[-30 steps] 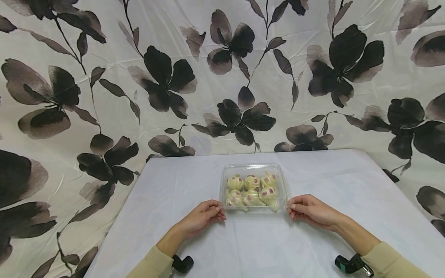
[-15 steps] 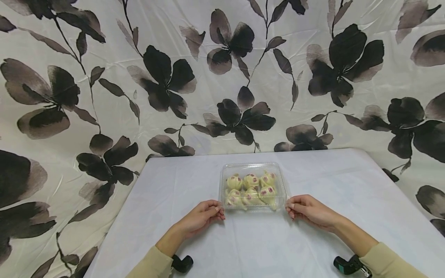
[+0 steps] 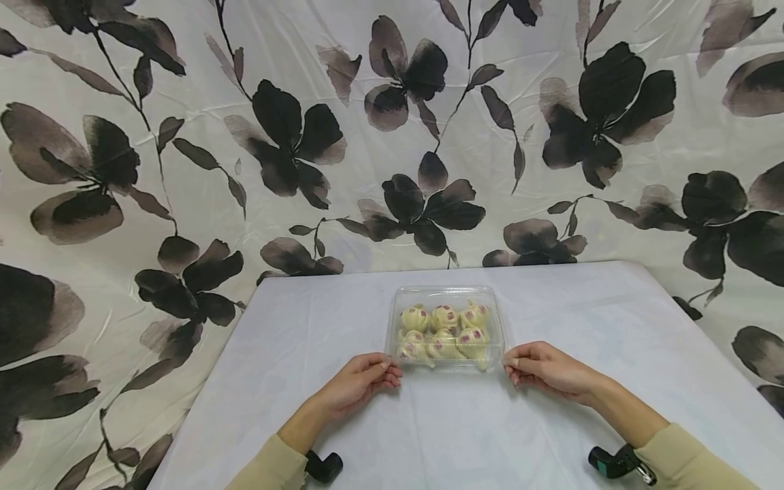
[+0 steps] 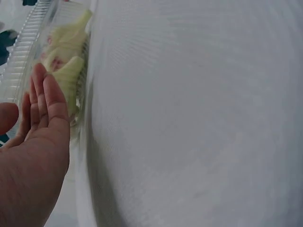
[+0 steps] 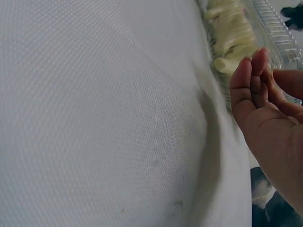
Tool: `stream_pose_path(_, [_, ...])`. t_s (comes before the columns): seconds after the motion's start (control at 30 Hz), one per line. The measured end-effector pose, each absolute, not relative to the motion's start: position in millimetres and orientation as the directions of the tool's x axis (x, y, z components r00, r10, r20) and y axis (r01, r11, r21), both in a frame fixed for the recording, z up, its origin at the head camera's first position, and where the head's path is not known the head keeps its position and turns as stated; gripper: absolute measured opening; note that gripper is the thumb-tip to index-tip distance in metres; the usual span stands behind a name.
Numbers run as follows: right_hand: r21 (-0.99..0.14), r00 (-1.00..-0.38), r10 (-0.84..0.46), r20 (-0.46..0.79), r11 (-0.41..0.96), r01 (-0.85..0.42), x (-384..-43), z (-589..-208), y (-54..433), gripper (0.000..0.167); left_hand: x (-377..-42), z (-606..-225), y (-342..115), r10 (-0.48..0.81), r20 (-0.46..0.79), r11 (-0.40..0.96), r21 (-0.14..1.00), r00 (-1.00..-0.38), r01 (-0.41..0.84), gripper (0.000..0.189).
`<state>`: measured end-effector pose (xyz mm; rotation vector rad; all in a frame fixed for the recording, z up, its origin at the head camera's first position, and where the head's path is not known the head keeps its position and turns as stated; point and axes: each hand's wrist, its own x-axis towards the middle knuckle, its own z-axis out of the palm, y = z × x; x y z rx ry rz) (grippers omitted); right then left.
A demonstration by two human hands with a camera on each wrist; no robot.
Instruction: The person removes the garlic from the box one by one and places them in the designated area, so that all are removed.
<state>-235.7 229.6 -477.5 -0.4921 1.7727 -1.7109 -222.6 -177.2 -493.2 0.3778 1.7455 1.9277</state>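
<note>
A clear plastic clamshell box [image 3: 444,291] sits on the white table with its lid over several pale yellow rounded pieces [image 3: 444,318] marked in purplish red. My left hand [image 3: 361,381] pinches the box's near left corner between thumb and index finger. Its other fingers extend beside the wall, as the left wrist view shows. At the near right corner, the thumb and index finger of my right hand [image 3: 548,371] meet at the rim, with the remaining fingers bent below. The pinched bits of rim are mostly hidden by the fingertips.
The white-covered table [image 3: 441,435] ends just behind the box, against a hanging cloth [image 3: 343,170] printed with dark flowers. A small black wrist-worn device [image 3: 324,467] shows under the left sleeve, and another black device [image 3: 612,464] under the right.
The lower fingers of my left hand have straightened slightly toward the front of the box. The box has shifted very slightly, and my right hand stays at its corner.
</note>
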Motion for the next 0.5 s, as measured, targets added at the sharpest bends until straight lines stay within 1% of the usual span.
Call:
stream_pose_path(0.1, [-0.984,-0.736,-0.654,-0.176,0.096,0.15,-236.0,-476.3,230.0,0.037,-221.8,-493.5,-176.5,0.516,-0.132,-0.055,0.981,-0.846,-0.187,0.038])
stream_pose_path(0.27, [-0.983,-0.742,-0.644,-0.185,0.111,0.148,-236.2,-474.1,230.7,0.037,-221.2,-493.5,-176.1,0.521,-0.119,-0.069,0.981,-0.845,-0.181,0.039])
stream_pose_path(0.5, [-0.971,-0.732,-0.64,-0.234,0.113,0.212,-237.1,-471.1,231.5,0.035,-219.3,-496.8,-173.6,0.531,-0.084,-0.126,0.976,-0.843,-0.177,0.037])
